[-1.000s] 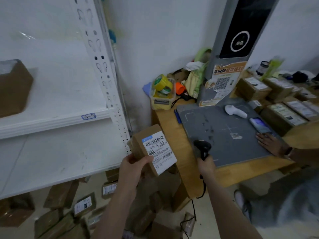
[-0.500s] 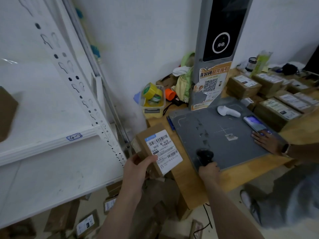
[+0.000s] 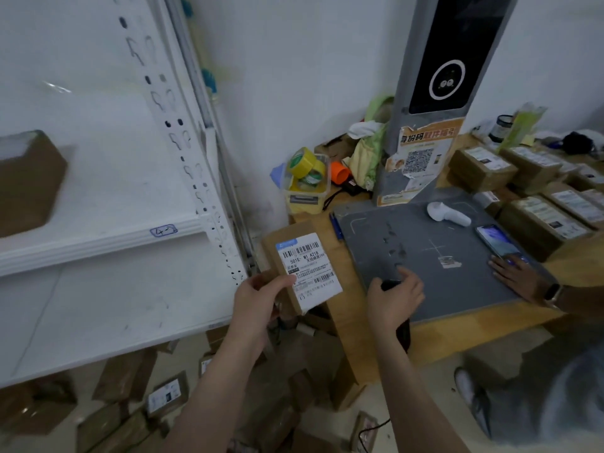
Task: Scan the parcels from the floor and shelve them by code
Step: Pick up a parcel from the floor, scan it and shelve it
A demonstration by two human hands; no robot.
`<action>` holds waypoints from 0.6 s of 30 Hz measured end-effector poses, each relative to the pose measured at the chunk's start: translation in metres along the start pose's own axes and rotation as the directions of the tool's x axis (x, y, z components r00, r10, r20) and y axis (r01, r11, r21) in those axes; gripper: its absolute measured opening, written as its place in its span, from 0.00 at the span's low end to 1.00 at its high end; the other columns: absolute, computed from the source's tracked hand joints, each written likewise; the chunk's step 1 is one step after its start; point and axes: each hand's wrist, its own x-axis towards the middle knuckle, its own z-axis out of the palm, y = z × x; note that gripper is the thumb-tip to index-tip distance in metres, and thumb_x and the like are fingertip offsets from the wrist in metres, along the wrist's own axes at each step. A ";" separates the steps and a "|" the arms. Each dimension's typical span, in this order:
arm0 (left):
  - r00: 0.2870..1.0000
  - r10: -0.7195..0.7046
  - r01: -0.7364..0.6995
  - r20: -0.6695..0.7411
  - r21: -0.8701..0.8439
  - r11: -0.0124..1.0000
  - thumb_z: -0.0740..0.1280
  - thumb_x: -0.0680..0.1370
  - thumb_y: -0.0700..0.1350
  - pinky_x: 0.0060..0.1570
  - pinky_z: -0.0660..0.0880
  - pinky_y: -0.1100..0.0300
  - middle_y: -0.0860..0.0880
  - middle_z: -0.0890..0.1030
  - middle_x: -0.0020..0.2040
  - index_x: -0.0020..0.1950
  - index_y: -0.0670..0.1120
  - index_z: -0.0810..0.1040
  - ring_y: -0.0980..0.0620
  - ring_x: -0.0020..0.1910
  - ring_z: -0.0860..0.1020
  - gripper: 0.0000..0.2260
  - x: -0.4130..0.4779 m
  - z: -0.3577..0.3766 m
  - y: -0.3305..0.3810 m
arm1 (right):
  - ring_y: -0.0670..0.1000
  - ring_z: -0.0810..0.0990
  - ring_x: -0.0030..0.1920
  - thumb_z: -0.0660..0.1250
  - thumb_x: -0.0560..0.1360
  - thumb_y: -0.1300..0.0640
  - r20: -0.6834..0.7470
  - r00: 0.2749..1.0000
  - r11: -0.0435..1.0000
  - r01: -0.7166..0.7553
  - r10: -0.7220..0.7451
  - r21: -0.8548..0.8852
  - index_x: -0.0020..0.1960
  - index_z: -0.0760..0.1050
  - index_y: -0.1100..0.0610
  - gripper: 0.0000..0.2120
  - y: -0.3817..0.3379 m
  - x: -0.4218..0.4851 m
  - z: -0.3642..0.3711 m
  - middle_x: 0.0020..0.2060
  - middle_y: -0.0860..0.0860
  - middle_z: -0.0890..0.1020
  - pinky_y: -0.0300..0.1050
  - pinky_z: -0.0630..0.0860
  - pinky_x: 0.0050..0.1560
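The left hand (image 3: 258,305) has a pinching grip on the parcel's (image 3: 305,268) lower corner, label up, between the shelf (image 3: 98,246) and the surface (image 3: 434,338). The right hand (image 3: 394,299) has its grip on the scanner (image 3: 403,333). It would be best to face the label squarely to the scanner, with the thumb clear of the barcodes.

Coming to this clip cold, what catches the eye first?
The labelled parcel held up in the left hand at centre, white label facing the camera. Right of it, the right hand grips a black scanner at the near edge of the grey mat, before a tall grey kiosk.
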 end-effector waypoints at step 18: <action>0.876 0.227 -0.355 -0.426 -0.249 0.901 0.68 0.79 0.53 0.41 0.77 0.58 0.47 0.87 0.46 0.58 0.41 0.81 0.49 0.46 0.84 0.16 -0.018 -0.212 0.095 | 0.45 0.79 0.60 0.68 0.69 0.39 0.705 0.423 0.799 0.084 -0.570 0.595 0.64 0.71 0.50 0.28 -0.224 -0.211 0.070 0.59 0.45 0.79 0.46 0.81 0.55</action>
